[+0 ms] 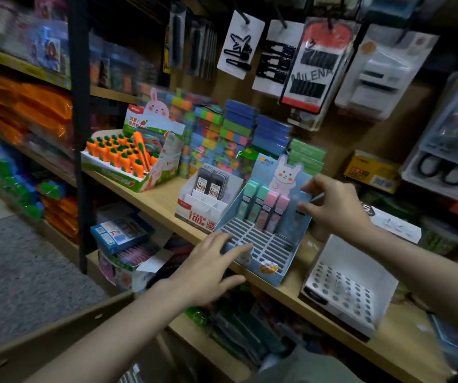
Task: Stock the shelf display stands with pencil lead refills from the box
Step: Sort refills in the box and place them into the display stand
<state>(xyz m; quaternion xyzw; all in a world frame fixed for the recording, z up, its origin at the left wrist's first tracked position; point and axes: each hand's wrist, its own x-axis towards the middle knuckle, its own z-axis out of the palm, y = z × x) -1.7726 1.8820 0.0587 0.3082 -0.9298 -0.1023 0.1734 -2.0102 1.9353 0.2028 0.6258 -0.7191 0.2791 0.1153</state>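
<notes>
A light blue display stand (270,268) with a bunny backboard sits on the wooden shelf (150,196). Its slotted grid holds several mint and pink refill cases (263,208) in the back row. My left hand (208,269) rests with spread fingers against the stand's front left corner. My right hand (332,205) pinches the stand's upper right edge. To its left a white display stand (208,200) holds dark lead refill packs (211,182). A brown cardboard box edge (45,338) shows at the lower left.
A carrot-shaped eraser display (128,158) stands at the left of the shelf. Stacked colourful boxes (233,134) fill the back. A white tray with round holes (346,288) sits at the right. Hair clip cards (277,53) hang above. Lower shelves hold more stationery.
</notes>
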